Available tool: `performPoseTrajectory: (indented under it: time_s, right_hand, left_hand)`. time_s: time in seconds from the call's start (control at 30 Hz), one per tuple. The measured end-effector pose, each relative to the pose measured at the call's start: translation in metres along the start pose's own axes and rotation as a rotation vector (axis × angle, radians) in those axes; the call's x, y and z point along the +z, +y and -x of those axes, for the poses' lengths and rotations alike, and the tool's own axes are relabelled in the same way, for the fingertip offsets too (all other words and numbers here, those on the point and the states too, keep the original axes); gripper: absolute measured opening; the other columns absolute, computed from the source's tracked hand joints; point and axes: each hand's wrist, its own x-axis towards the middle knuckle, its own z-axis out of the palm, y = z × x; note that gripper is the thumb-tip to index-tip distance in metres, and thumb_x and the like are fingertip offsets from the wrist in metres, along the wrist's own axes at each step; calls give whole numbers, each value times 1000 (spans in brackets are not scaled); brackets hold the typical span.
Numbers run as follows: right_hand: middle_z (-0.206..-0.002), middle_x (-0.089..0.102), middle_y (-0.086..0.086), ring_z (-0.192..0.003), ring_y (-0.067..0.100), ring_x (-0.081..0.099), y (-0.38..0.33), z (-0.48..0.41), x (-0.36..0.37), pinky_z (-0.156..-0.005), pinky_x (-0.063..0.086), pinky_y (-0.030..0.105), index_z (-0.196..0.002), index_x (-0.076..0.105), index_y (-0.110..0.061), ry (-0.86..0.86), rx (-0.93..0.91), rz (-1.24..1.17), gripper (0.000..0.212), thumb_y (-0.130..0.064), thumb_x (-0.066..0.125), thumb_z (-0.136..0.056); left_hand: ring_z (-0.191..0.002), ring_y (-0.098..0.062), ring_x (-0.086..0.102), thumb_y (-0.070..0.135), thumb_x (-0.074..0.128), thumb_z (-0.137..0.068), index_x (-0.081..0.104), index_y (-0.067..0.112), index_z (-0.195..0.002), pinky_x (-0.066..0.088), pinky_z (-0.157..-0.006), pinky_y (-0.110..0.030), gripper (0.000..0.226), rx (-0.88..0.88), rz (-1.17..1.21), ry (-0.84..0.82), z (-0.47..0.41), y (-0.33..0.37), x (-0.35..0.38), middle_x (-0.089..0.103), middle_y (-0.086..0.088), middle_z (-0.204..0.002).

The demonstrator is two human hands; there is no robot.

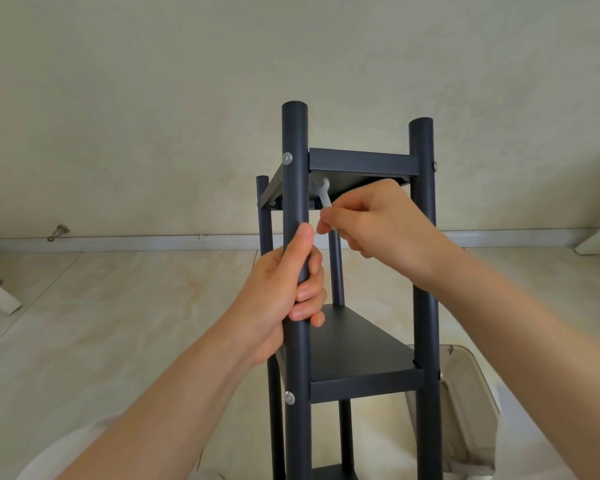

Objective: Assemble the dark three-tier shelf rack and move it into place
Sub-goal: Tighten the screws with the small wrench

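Head view: left hand (278, 299) wraps rack post (294, 140); right hand (374, 223) pinches small wrench (324, 195) (under top shelf (361, 164)).

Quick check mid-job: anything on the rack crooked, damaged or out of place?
Nothing stands out on the rack: posts look straight, shelves sit square. The right hand pinches a small wrench under the top shelf. A small metal piece lies by the baseboard, left; I cannot tell if it is a loose part.

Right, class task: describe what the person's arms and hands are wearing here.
Both forearms are bare as far as the frame shows. The left hand and right hand show no gloves, rings, watch or bands. No sleeve shows clearly.
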Motion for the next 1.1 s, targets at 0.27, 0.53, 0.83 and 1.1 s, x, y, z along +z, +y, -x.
performPoseTrajectory:
  time_s: [0.27,0.53,0.83,1.1]
  right_hand:
    - [-50,43,3,-48,13,36,-4,-5,6,-47,33,18,-64,69,-14,103,-41,19,31,-16,59,-93]
    - [-55,40,13,-52,16,34,-5,-6,5,-46,30,19,-72,70,2,151,-89,52,26,-12,59,-90]
    - [-43,52,-7,-42,7,43,-2,-11,13,-49,39,16,-64,70,-15,188,-112,-10,32,-14,58,-93]
    - [-45,60,-13,-45,0,58,9,-12,28,-53,41,7,-52,60,-18,242,-210,-35,46,-12,55,-98]
  left_hand:
    - [-36,-8,29,74,55,-68,51,25,-56,44,-44,-24,51,-3,-10,-1,2,1,0,33,5,-48]
    - [-36,-8,29,73,56,-69,52,25,-57,46,-45,-24,50,7,1,-10,4,1,-3,33,5,-48]
    - [-36,-8,31,72,55,-71,53,25,-57,47,-45,-25,48,6,-6,-44,6,0,-2,35,6,-47]
    - [-37,-9,31,71,54,-72,53,25,-58,48,-46,-25,49,1,-17,-64,6,1,-3,34,5,-48]
